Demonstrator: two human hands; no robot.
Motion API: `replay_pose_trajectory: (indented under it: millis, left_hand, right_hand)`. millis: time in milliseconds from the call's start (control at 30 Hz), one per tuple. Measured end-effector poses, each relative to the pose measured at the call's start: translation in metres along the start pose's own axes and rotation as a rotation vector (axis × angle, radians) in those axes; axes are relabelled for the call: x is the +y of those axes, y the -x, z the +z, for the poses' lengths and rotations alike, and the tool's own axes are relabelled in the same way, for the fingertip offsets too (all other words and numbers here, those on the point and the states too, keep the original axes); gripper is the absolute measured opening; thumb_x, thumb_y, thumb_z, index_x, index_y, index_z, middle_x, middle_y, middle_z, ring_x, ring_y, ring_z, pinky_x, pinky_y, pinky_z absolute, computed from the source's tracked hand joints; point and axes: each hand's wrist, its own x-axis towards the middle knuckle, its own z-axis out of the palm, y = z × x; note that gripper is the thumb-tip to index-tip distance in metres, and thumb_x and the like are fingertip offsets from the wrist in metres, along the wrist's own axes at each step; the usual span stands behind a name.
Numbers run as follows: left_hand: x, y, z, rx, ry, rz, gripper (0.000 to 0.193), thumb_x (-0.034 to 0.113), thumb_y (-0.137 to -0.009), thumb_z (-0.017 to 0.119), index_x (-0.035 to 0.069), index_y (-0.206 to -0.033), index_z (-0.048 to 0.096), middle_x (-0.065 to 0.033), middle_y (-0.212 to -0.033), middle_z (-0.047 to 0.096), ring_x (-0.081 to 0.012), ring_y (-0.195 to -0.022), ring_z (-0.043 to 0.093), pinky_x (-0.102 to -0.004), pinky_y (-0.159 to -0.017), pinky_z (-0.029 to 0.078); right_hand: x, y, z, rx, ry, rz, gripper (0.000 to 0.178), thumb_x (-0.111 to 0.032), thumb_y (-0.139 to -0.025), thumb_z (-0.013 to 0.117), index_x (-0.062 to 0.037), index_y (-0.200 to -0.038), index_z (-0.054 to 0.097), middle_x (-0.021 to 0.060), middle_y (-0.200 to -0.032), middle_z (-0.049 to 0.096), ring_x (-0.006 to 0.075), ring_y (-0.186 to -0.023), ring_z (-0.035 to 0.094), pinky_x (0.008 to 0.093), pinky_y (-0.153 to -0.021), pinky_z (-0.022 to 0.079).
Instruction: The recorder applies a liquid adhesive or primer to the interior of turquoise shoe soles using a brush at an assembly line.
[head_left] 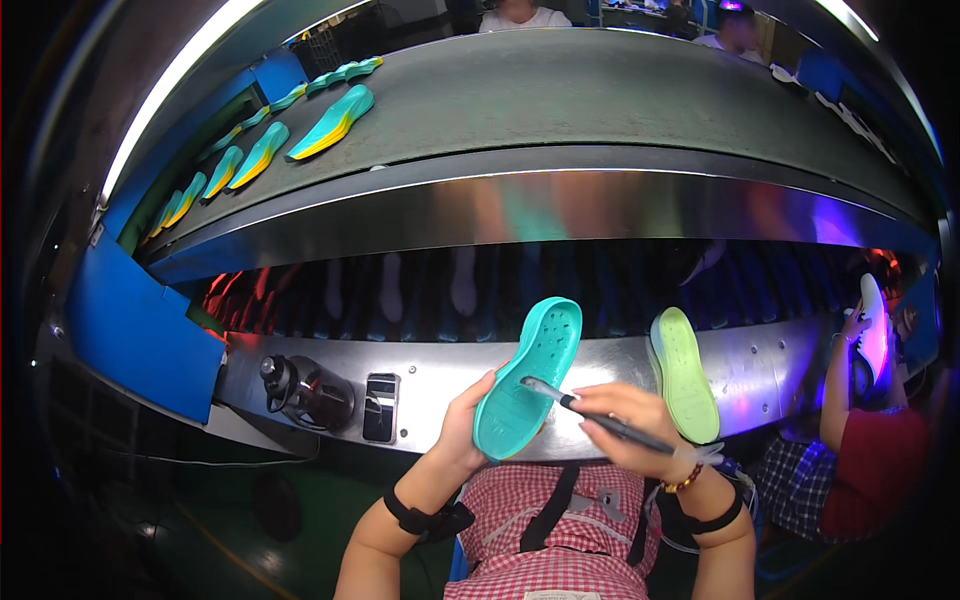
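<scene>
My left hand (pixel 460 428) grips a teal shoe sole (pixel 515 405) by its left edge, tilted with its cupped inner side facing up. Small holes dot the sole's upper end. In my right hand (pixel 642 408) is a brush (pixel 545 389) with a dark handle, its tip at the middle of the sole's inner face. On the steel ledge, to the right of the teal sole, lies a light green sole (pixel 686 380). My right hand is just beside its lower part.
Beyond the steel ledge (pixel 760 365) runs a dark conveyor belt (pixel 600 100), with several teal-and-yellow soles (pixel 335 122) at its left. A dark bottle (pixel 318 392) and a phone (pixel 380 408) occupy the ledge's left. At right, a co-worker in red (pixel 875 460) holds a pale shoe piece (pixel 873 325).
</scene>
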Motion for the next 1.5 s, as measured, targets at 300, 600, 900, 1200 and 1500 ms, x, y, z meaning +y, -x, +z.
replay_pose_trajectory:
  millis: [300, 600, 900, 1200, 1500]
  left_hand:
    - [0.001, -0.007, -0.006, -0.001, 0.271, -0.154, 0.049, 0.033, -0.09, 0.028, -0.003, -0.12, 0.043, -0.0202, -0.113, 0.053, -0.0319, -0.101, 0.053, -0.0456, -0.089, 0.041]
    - [0.0, -0.006, -0.018, -0.098, 0.372, -0.208, 0.048, 0.032, -0.091, 0.028, -0.002, -0.121, 0.042, -0.0206, -0.115, 0.051, -0.0326, -0.104, 0.052, -0.0456, -0.09, 0.041]
    - [0.003, 0.0, -0.003, -0.059, 0.199, -0.202, 0.048, 0.034, -0.091, 0.027, 0.002, -0.124, 0.039, -0.0172, -0.118, 0.05, -0.0305, -0.104, 0.052, -0.0461, -0.086, 0.044]
    - [-0.012, -0.006, 0.006, 0.104, 0.151, -0.195, 0.041, 0.03, -0.092, 0.028, 0.003, -0.119, 0.043, -0.0147, -0.112, 0.053, -0.0267, -0.1, 0.055, -0.0438, -0.085, 0.046]
    - [-0.011, -0.005, 0.002, 0.081, 0.078, -0.144, 0.041, 0.028, -0.092, 0.031, 0.003, -0.124, 0.038, -0.0141, -0.115, 0.051, -0.0234, -0.101, 0.055, -0.0392, -0.085, 0.046]
  right_hand:
    - [-0.001, 0.013, 0.02, -0.245, 0.594, -0.631, 0.023, -0.007, -0.07, 0.056, 0.006, -0.089, 0.06, 0.0157, -0.097, 0.06, 0.0219, -0.08, 0.059, 0.0274, -0.07, 0.049]
    - [0.003, 0.013, 0.014, -0.352, 0.783, -0.735, 0.021, -0.01, -0.071, 0.057, 0.0041, -0.085, 0.062, 0.015, -0.099, 0.058, 0.0214, -0.082, 0.059, 0.0276, -0.074, 0.049]
    - [0.013, -0.006, -0.01, -0.302, 0.618, -0.473, 0.036, -0.007, -0.065, 0.056, -0.0007, -0.1, 0.055, 0.0156, -0.102, 0.057, 0.0168, -0.071, 0.06, 0.0272, -0.064, 0.049]
    - [0.038, -0.013, 0.0, -0.398, 0.633, -0.399, 0.031, -0.009, -0.063, 0.059, 0.0021, -0.092, 0.055, 0.0187, -0.103, 0.056, 0.0194, -0.067, 0.058, 0.0275, -0.06, 0.049]
    - [0.035, -0.006, -0.001, -0.342, 0.431, -0.354, 0.033, -0.009, -0.064, 0.063, 0.004, -0.093, 0.056, 0.0226, -0.107, 0.054, 0.0219, -0.069, 0.058, 0.029, -0.062, 0.049]
